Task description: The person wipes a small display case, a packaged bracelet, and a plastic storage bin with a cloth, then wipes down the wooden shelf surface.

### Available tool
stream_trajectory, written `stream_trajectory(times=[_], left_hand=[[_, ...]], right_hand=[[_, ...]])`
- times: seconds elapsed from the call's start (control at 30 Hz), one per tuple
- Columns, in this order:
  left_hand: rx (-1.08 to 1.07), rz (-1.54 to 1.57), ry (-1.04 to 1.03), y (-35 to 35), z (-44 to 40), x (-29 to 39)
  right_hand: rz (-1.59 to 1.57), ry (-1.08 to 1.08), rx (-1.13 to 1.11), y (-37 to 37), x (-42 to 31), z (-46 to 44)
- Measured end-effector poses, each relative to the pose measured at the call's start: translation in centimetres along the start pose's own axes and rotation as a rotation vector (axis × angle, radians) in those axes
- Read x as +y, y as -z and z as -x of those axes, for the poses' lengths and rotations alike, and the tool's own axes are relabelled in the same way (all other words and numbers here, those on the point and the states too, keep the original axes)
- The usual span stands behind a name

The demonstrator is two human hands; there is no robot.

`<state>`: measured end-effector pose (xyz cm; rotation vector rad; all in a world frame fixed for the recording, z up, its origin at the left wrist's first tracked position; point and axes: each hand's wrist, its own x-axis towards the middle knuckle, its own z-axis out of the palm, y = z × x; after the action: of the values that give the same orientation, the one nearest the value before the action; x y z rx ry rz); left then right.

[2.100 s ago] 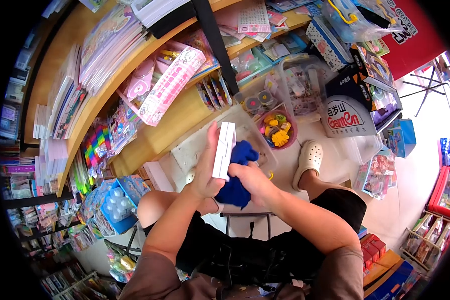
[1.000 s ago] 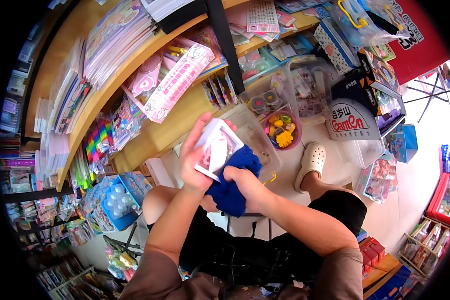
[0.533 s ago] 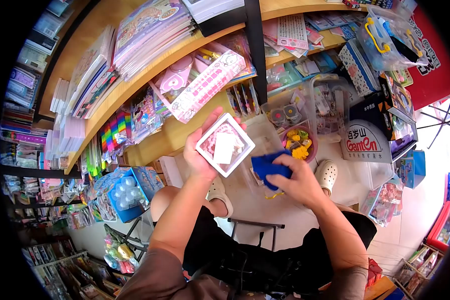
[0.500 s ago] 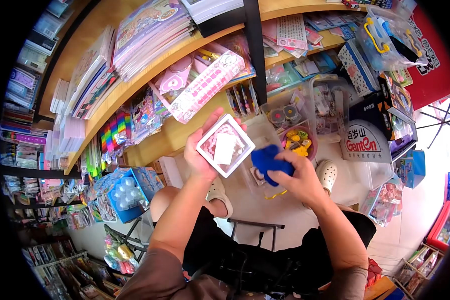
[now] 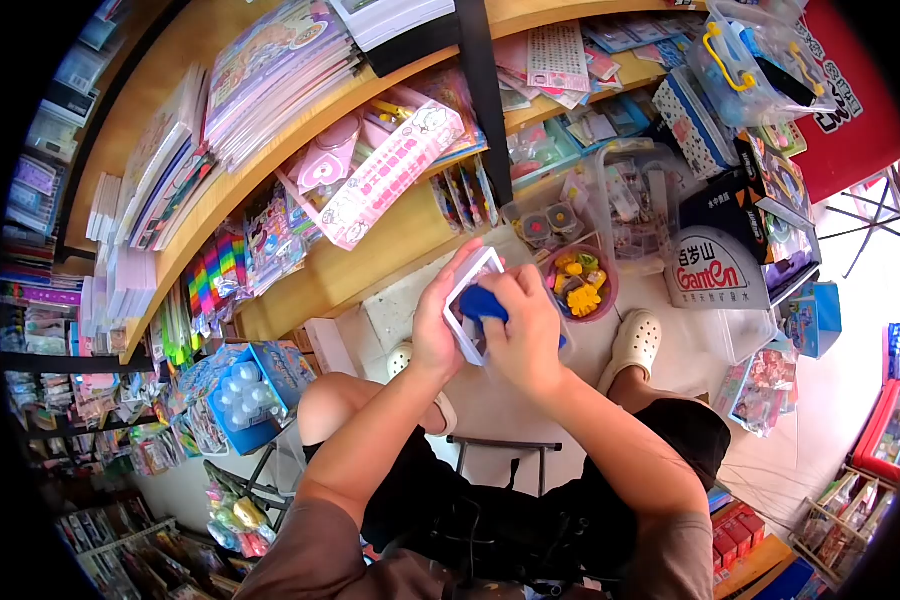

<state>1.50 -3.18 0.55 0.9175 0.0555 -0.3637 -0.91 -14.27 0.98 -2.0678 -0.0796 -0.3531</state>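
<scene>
Presently in hand: white-framed box and blue cloth

Item one, the box: gripped in your left hand, tilted, its open face turned towards your right hand. It is held up over the floor, in front of the wooden shelf.

Item two, the cloth: bunched in the closed fingers of your right hand and pressed at the box's opening. How far in it reaches, you cannot tell, as the fingers cover part of it.

Also listed: one pink bowl of yellow pieces, on the floor beyond your right hand; one long pink box, slanted on the shelving; one carton marked "Ganten", right of the bowl; two cream clogs, worn.
</scene>
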Motion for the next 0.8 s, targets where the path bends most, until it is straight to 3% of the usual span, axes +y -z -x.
stream_trajectory(times=[0.1, 0.23, 0.43, 0.53, 0.57, 0.63, 0.73, 0.8], left_hand=[[0.048, -0.022, -0.018, 0.3, 0.4, 0.1], [-0.008, -0.12, -0.063, 1.2, 0.5, 0.1], [-0.058, -0.201, -0.143, 1.5, 0.4, 1.1], [-0.05, -0.054, -0.124, 1.6, 0.2, 0.9], [-0.061, 0.042, -0.107, 1.6, 0.1, 1.1], [-0.082, 0.235, -0.077, 1.8, -0.5, 2.2], [-0.021, 0.267, -0.036, 2.1, -0.6, 3.1], [-0.008, 0.292, -0.018, 2.4, -0.5, 3.2]], right_hand=[[0.039, -0.197, -0.003, 0.7, 0.2, -1.2], [0.045, -0.239, 0.02, 0.4, 0.2, -1.3], [0.153, -0.403, -0.255, 0.5, 1.1, -1.4], [-0.005, -0.34, -0.533, 2.4, 1.9, -2.0], [0.037, -0.376, -0.749, 3.4, 1.6, -2.6], [0.114, -0.224, -0.892, 3.6, 3.5, -1.5], [0.156, -0.216, -0.878, 5.2, 4.1, -1.6], [0.135, -0.349, -0.722, 6.0, 4.6, -2.2]])
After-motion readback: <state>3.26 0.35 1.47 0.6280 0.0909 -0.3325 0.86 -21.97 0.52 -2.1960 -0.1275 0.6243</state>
